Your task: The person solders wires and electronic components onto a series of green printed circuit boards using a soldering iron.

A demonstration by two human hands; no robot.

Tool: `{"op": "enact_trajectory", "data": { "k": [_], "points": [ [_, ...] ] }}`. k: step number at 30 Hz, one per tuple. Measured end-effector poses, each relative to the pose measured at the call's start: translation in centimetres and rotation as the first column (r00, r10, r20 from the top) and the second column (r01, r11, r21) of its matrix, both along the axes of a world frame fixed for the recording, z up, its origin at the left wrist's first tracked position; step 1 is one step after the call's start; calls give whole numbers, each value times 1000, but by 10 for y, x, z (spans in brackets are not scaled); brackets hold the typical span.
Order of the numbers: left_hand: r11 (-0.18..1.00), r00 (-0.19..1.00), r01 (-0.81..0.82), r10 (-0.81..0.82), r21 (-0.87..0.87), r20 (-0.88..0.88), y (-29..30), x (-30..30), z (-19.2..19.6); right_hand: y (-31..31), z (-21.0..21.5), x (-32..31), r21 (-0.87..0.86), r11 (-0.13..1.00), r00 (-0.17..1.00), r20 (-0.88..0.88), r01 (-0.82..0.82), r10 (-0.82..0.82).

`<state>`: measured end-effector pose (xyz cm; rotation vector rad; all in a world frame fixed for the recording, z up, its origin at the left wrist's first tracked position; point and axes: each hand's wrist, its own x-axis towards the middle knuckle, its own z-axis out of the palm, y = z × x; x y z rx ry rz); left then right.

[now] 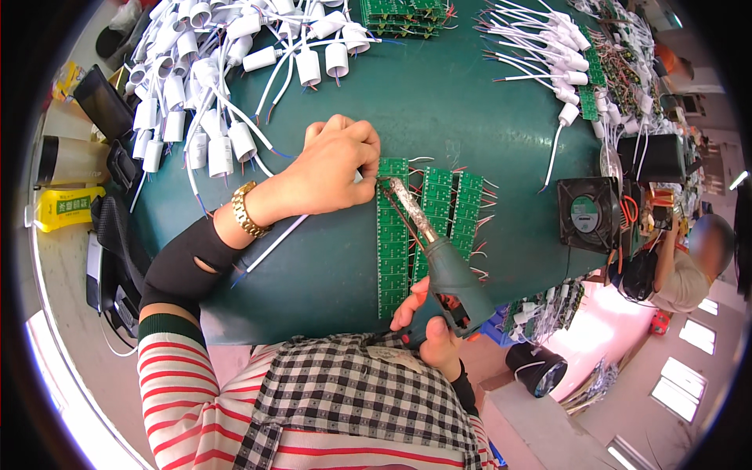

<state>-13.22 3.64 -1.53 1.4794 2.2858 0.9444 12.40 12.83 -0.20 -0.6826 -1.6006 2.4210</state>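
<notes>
My left hand (337, 168) is closed in a pinch at the top end of a green circuit board strip (392, 266). A bit of white shows between its fingers, and a white cable (274, 244) with bare-ended thin wires emerges below the wrist; the fingertips hide most of what is held. My right hand (431, 329) grips a dark green soldering iron (452, 270). Its silvery, worn barrel (406, 205) slants up and left, the tip touching or very near the board beside my left fingertips. More board strips (437, 207) with red and white wires lie alongside.
Many white cabled cylinders (221, 157) are heaped at the far left, others (576, 78) at the far right. Stacked green boards (403, 16) lie at the back. A black fan (587, 215) stands at right on the green mat (313, 290). Another person (689, 266) sits beyond.
</notes>
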Motion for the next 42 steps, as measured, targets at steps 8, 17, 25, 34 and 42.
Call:
{"op": "enact_trajectory", "data": {
  "k": [8, 17, 25, 34, 42],
  "points": [
    [999, 1000, 0, 1, -49, 29, 0, 0, 4, 2, -4, 7, 19, 996, 991, -100, 87, -85],
    [1000, 1000, -10, 9, -12, -18, 0, 2, 1, 4, -10, 13, 55, 986, 975, -165, 159, -148],
    [991, 987, 103, -92, 81, -130, -7, 0, -2, 4, -4, 12, -154, 980, 935, -311, 127, -170],
    [998, 997, 55, -56, -26, -55, -2, 24, 8, -37, -23, -22, -266, 916, 769, -501, 300, -398],
    [956, 896, 285, -293, -73, -335, -29, -4, 30, -35, -35, -21, -259, 893, 760, -469, 367, -449]
  ]
}}
